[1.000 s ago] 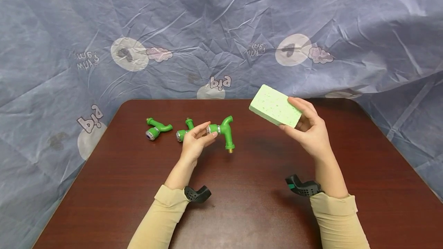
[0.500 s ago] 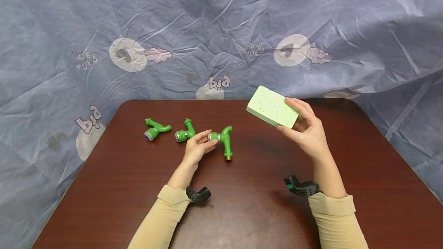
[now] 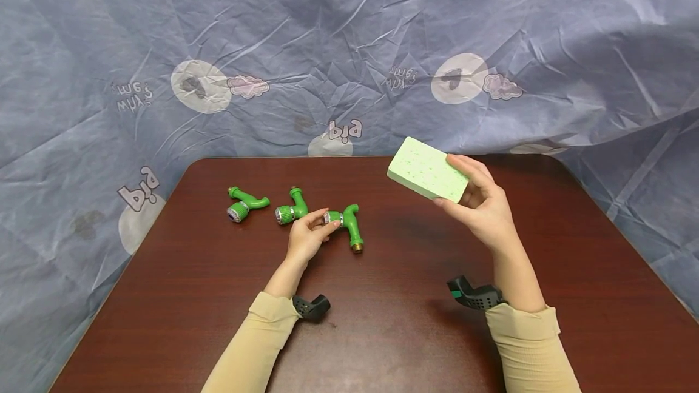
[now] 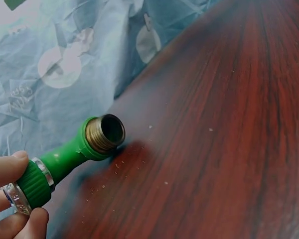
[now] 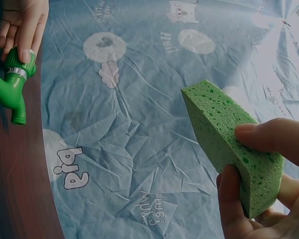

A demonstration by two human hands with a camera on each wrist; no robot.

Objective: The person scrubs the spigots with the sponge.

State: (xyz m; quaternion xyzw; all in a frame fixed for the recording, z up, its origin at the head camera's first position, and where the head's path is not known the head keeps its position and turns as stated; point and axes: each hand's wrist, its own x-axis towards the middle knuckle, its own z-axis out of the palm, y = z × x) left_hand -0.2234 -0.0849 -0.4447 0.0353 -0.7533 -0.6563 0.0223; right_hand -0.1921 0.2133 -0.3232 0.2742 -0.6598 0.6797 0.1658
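Over the red-brown table [image 3: 393, 320], my left grip [image 3: 304, 241] is pinching a green tap [image 3: 351, 223] by its ribbed knob [image 4: 35, 185], the threaded brass end [image 4: 100, 135] pointing back toward me. My right grip [image 3: 488, 208] is grasping a tilted, pale green sponge [image 3: 426, 171]. A second tap [image 3: 299, 205] is lying just left of my left grip, a third tap [image 3: 248, 202] farther left; a printed blue sheet [image 3: 349, 65] is hanging beyond both.
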